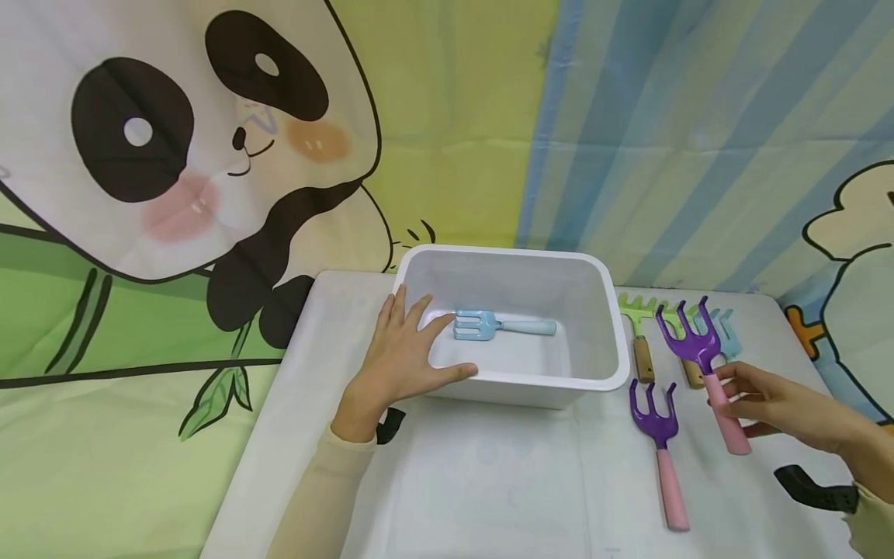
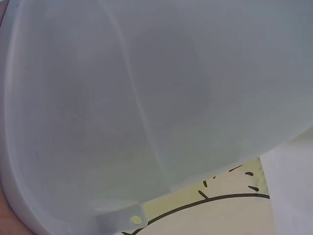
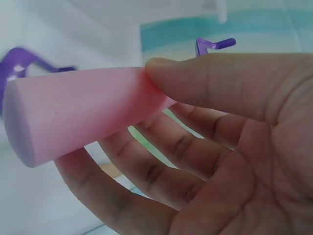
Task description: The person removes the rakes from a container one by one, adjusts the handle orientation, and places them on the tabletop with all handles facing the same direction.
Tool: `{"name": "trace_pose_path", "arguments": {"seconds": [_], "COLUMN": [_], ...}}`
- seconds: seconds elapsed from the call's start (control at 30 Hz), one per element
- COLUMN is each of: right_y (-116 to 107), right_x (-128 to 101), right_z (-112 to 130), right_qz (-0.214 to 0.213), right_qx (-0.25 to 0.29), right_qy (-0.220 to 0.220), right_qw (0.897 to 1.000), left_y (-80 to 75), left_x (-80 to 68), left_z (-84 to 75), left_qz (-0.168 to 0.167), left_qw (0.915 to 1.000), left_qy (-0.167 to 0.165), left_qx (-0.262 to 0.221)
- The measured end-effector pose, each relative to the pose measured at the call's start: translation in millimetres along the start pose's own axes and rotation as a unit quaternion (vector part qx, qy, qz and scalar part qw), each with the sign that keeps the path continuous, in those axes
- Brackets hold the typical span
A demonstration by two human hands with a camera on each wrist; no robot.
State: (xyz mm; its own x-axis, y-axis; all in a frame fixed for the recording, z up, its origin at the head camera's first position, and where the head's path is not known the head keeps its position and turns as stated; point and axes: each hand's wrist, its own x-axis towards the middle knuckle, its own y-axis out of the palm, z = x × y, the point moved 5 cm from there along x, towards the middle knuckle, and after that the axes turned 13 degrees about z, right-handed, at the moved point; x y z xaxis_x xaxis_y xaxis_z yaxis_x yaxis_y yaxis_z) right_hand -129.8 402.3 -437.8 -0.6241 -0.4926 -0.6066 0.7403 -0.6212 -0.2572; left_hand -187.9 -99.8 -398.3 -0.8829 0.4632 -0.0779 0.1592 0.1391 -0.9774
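Purple prongs and a pink handle mark the hand fork point(image 1: 705, 365) that the right hand point(image 1: 775, 404) pinches by its handle, thumb on top and fingers beneath, as the right wrist view shows close up point(image 3: 83, 112); the fork is lifted off the worktop point(image 1: 489, 481), prongs pointing up and away, to the right of the white plastic bin point(image 1: 594, 326). The left hand point(image 1: 401, 353) lies with fingers spread and fairly straight against the bin's near left corner, fingertips over the rim and thumb along the front edge; the left wrist view shows only the bin's pale wall point(image 2: 146, 98) up close. Inside the bin a light blue fork point(image 1: 489, 324) lies flat on the floor, prongs toward the left hand. On the white worktop, a second purple fork with a pink handle point(image 1: 660, 450) lies just in front of the bin's right corner, prongs toward the bin. Behind the held fork lie a green rake with a wooden handle point(image 1: 639, 326) and a pale blue tool point(image 1: 726, 334), partly hidden. A panda-printed cloth point(image 1: 174, 155) hangs behind the worktop
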Motion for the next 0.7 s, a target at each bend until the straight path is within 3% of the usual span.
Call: {"name": "trace_pose_path", "arguments": {"seconds": [0.27,0.7], "right_y": [4,26], "right_x": [6,9], "right_z": [-54,-100], "right_qz": [-0.026,0.008], "right_qx": [0.082,0.150], "right_qy": [0.066,0.085], "right_qw": [0.994,0.985], "left_y": [-0.7,-0.1], "left_x": [-0.1,1.6], "left_z": [0.3,0.0], "left_qz": [-0.008,-0.003], "left_qw": [1.0000,1.0000], "left_qy": [0.002,0.000], "left_qx": [0.001,-0.007]}}
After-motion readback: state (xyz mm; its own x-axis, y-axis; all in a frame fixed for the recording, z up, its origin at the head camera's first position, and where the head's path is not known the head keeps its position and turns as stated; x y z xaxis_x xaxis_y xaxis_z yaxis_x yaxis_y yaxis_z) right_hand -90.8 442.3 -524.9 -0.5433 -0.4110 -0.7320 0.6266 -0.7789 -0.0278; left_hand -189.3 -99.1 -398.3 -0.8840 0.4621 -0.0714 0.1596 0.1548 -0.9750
